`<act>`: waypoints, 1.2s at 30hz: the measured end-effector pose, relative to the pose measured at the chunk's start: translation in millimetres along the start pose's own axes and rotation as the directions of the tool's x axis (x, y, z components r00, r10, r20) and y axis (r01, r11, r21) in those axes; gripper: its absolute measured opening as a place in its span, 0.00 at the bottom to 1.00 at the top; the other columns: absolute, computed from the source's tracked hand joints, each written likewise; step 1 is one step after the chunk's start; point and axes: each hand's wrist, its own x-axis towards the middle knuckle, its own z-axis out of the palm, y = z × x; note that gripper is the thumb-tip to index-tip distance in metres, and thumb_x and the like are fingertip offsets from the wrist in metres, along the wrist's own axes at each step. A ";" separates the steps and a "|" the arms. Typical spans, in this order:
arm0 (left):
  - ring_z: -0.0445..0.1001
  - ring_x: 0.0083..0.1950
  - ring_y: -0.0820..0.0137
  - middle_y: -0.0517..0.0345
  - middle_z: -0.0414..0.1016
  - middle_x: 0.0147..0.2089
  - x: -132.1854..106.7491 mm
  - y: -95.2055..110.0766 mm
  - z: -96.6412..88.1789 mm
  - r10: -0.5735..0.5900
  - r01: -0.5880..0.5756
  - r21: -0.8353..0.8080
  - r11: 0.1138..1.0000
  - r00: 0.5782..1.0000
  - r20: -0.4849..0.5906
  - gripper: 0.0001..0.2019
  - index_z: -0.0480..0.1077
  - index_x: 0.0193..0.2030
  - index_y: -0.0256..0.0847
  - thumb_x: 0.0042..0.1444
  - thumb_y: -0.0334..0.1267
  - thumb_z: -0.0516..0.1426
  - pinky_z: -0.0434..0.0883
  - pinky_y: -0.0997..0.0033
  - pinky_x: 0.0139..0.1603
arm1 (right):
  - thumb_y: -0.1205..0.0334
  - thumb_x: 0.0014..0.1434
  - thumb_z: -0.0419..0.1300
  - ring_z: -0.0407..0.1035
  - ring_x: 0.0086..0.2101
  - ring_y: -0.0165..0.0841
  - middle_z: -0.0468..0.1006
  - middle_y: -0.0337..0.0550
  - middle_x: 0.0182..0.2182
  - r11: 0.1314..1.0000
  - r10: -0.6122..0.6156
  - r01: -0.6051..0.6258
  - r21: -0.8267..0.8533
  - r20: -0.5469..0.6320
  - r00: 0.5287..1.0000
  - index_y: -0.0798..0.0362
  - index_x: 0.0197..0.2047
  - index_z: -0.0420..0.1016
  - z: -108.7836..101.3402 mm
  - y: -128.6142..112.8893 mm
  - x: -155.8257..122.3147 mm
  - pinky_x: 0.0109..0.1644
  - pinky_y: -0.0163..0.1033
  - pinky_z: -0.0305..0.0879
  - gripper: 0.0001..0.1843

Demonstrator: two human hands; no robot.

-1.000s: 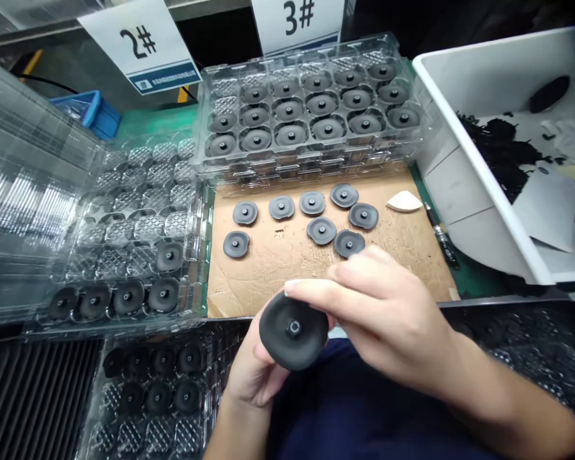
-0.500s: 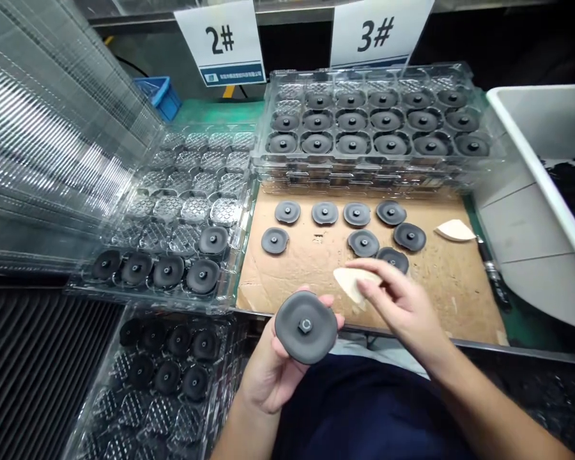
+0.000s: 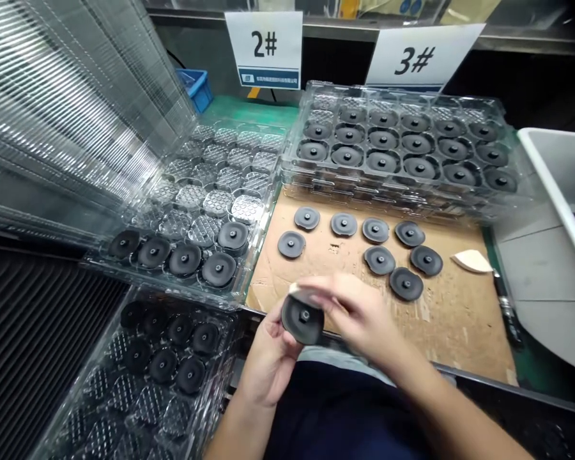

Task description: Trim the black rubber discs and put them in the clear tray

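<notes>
Black rubber disc [image 3: 303, 321] cradled in the left hand [image 3: 268, 364]

Holding the disc near the front edge of a cardboard sheet [image 3: 453, 338], fingers of the left hand curling up behind it; pinching a pale foam wedge [image 3: 297, 289] against its upper rim between the closed fingers of the right hand [image 3: 359, 313]. Working just beside eight loose matching discs [image 3: 379, 260] and a second foam wedge [image 3: 472, 260] on the cardboard, alongside clear plastic trays [image 3: 249, 211] holding more discs.
</notes>
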 end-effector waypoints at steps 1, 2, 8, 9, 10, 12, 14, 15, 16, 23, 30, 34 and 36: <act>0.76 0.41 0.72 0.58 0.79 0.43 0.1 0.0 -0.1 0.000 -0.001 -0.020 1.000 1.000 -0.017 0.25 0.75 0.46 0.45 0.37 0.40 0.69 0.70 0.79 0.45 | 0.65 0.62 0.53 0.68 0.29 0.29 0.78 0.40 0.33 0.994 0.105 -0.105 0.006 0.012 0.994 0.51 0.45 0.75 4.2 10.9 -1.8 0.33 0.34 0.62 0.12; 0.76 0.43 0.70 0.57 0.78 0.46 0.0 0.4 -0.2 -0.004 0.003 -0.043 0.999 1.000 -0.026 0.25 0.74 0.47 0.45 0.38 0.40 0.69 0.70 0.77 0.48 | 0.64 0.62 0.53 0.69 0.29 0.29 0.78 0.41 0.34 0.981 0.195 -0.195 -0.005 0.020 0.981 0.51 0.45 0.75 8.6 22.5 -5.7 0.32 0.34 0.63 0.12; 0.73 0.53 0.60 0.53 0.76 0.52 -2.5 3.2 -0.6 -0.003 0.004 -0.114 0.993 1.000 0.009 0.27 0.73 0.49 0.44 0.38 0.40 0.68 0.69 0.70 0.53 | 0.63 0.60 0.54 0.70 0.27 0.31 0.77 0.40 0.26 0.972 0.234 -0.227 -0.063 0.138 0.962 0.51 0.42 0.77 20.1 58.5 -47.4 0.32 0.35 0.65 0.12; 0.72 0.54 0.60 0.53 0.75 0.53 -2.6 2.6 0.6 -0.004 0.005 -0.113 0.994 1.000 0.015 0.27 0.73 0.50 0.44 0.39 0.40 0.68 0.69 0.70 0.53 | 0.63 0.60 0.54 0.70 0.26 0.31 0.77 0.39 0.26 0.970 0.240 -0.233 -0.066 0.140 0.961 0.51 0.43 0.77 16.2 53.0 -48.6 0.31 0.35 0.65 0.12; 0.72 0.54 0.60 0.53 0.75 0.53 -2.7 1.5 2.3 -0.006 0.008 -0.109 0.994 1.000 0.026 0.26 0.73 0.50 0.44 0.40 0.40 0.68 0.69 0.70 0.53 | 0.63 0.60 0.54 0.69 0.26 0.31 0.78 0.40 0.27 0.967 0.252 -0.246 -0.064 0.114 0.961 0.51 0.44 0.76 10.7 44.0 -46.8 0.31 0.35 0.64 0.12; 0.73 0.53 0.62 0.55 0.75 0.53 -3.1 -1.6 7.0 0.000 0.006 -0.105 0.994 0.999 0.049 0.26 0.72 0.50 0.45 0.41 0.39 0.67 0.69 0.71 0.53 | 0.63 0.61 0.54 0.70 0.29 0.30 0.78 0.42 0.33 0.968 0.247 -0.247 -0.035 -0.008 0.969 0.51 0.46 0.74 -2.2 17.9 -36.7 0.31 0.34 0.64 0.12; 0.74 0.51 0.67 0.57 0.76 0.52 -4.2 -5.0 12.2 0.013 -0.005 -0.104 0.995 0.997 0.070 0.25 0.72 0.50 0.46 0.43 0.38 0.67 0.70 0.74 0.52 | 0.65 0.61 0.54 0.70 0.31 0.30 0.77 0.42 0.37 0.991 0.132 -0.134 0.000 -0.133 0.982 0.51 0.48 0.72 -12.4 -11.4 -24.7 0.33 0.34 0.64 0.12; 0.74 0.51 0.68 0.57 0.76 0.51 -5.0 -6.2 14.5 0.011 -0.004 -0.096 0.995 0.997 0.077 0.24 0.72 0.50 0.47 0.43 0.38 0.66 0.70 0.75 0.51 | 0.66 0.60 0.54 0.69 0.32 0.30 0.77 0.43 0.36 0.999 0.036 -0.035 0.009 -0.156 0.987 0.52 0.48 0.71 -15.2 -24.2 -20.5 0.36 0.35 0.64 0.13; 0.74 0.51 0.69 0.57 0.76 0.51 -5.8 -7.0 16.4 0.005 0.002 -0.081 0.997 0.997 0.082 0.23 0.72 0.50 0.47 0.43 0.38 0.66 0.70 0.76 0.51 | 0.68 0.60 0.54 0.69 0.32 0.31 0.77 0.43 0.34 0.998 -0.057 0.061 0.021 -0.157 0.986 0.54 0.49 0.70 -16.4 -34.3 -18.0 0.37 0.36 0.64 0.13; 0.76 0.47 0.67 0.60 0.78 0.46 -5.6 -14.3 30.2 -0.015 0.015 0.018 1.000 1.000 0.002 0.25 0.75 0.45 0.47 0.36 0.39 0.69 0.71 0.74 0.47 | 0.71 0.60 0.52 0.67 0.27 0.28 0.77 0.39 0.29 0.992 -0.081 0.076 0.100 0.046 0.996 0.53 0.43 0.72 -16.7 -38.8 -20.9 0.34 0.34 0.61 0.11; 0.76 0.44 0.68 0.59 0.79 0.44 -6.2 -18.4 46.6 -0.089 0.086 0.088 0.992 0.996 0.032 0.25 0.76 0.43 0.48 0.33 0.34 0.70 0.70 0.73 0.48 | 0.73 0.60 0.51 0.67 0.29 0.28 0.77 0.41 0.31 0.971 -0.219 0.216 0.103 0.021 0.975 0.56 0.47 0.70 -39.3 -33.8 -43.2 0.35 0.35 0.61 0.13; 0.76 0.43 0.69 0.59 0.79 0.44 -4.6 -23.1 49.8 -0.119 0.118 0.060 0.991 0.993 0.013 0.31 0.76 0.43 0.47 0.24 0.33 0.72 0.71 0.77 0.44 | 0.72 0.60 0.52 0.64 0.27 0.27 0.75 0.38 0.29 0.997 -0.002 0.000 -0.073 -0.028 1.000 0.54 0.45 0.71 -58.0 -27.3 -60.1 0.33 0.34 0.58 0.11; 0.75 0.43 0.70 0.60 0.79 0.42 -5.1 -27.6 55.1 -0.142 0.141 0.080 0.987 0.990 0.000 0.30 0.76 0.43 0.45 0.27 0.31 0.72 0.70 0.77 0.45 | 0.71 0.62 0.51 0.63 0.28 0.30 0.74 0.41 0.29 0.978 -0.048 0.024 -0.206 -0.109 0.993 0.56 0.46 0.71 -61.5 -26.8 -56.3 0.33 0.37 0.56 0.12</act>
